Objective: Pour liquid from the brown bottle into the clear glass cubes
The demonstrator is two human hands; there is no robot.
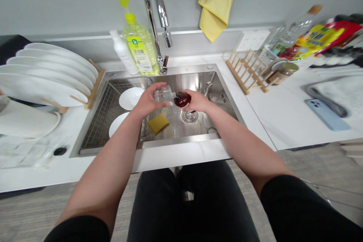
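Note:
Over the sink [181,144], my left hand [146,102] is closed round a clear, square-sided bottle [163,93] lying on its side, its neck pointing right. My right hand [197,101] grips a rounded dark red bottle [182,99], its narrow black end turned left. The two necks meet or nearly meet; I cannot tell if they touch. A yellow sponge [158,123] rests on the sink floor below my left hand. Right below the red bottle is the drain [190,117]. My fingers partly hide both bottles.
White bowls [131,98] sit in the wire basket [98,115] at the sink's left. Behind stand a dish soap bottle [140,47], a white bottle [124,53] and the faucet [153,15]. Plates [42,87] fill a left rack; a wooden rack [249,72] and phone [326,114] lie right.

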